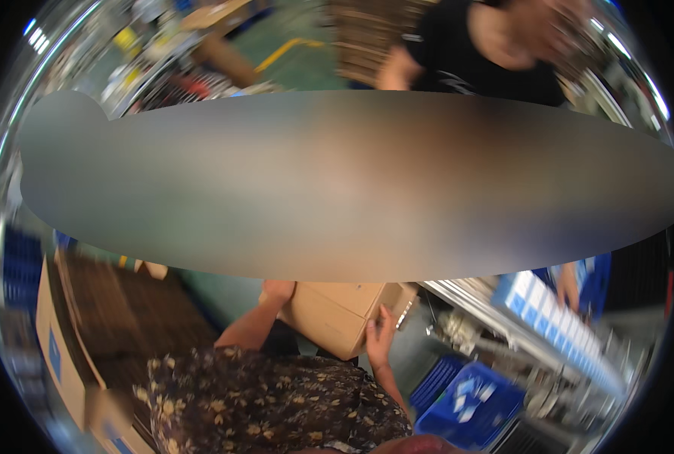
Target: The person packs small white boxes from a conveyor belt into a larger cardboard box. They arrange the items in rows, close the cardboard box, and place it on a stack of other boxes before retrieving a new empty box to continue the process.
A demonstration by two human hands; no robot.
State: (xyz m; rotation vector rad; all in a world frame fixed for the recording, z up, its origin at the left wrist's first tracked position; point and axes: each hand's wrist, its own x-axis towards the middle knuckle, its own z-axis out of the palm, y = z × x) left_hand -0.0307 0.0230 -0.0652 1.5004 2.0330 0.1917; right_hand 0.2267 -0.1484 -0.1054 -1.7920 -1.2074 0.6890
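Note:
A brown cardboard box (329, 314) is held in front of my body at the lower middle, its upper part hidden by a large blurred patch. My left hand (279, 290) grips the box's left edge, closed on it, its fingers partly lost in the blur. At the box's right side, my right hand (380, 333) presses against the cardboard with bent fingers. Both hands support the box between them. Its right end shows a folded edge, but whether the flaps are closed I cannot tell.
Brown flat cardboard (125, 310) is stacked at the left. A blue basket (458, 431) with white and blue pieces stands low at the right. Beside a metal rail, small white-and-blue boxes (556, 318) form a row, near another person's hand (568, 286). A person in black (496, 57) is beyond.

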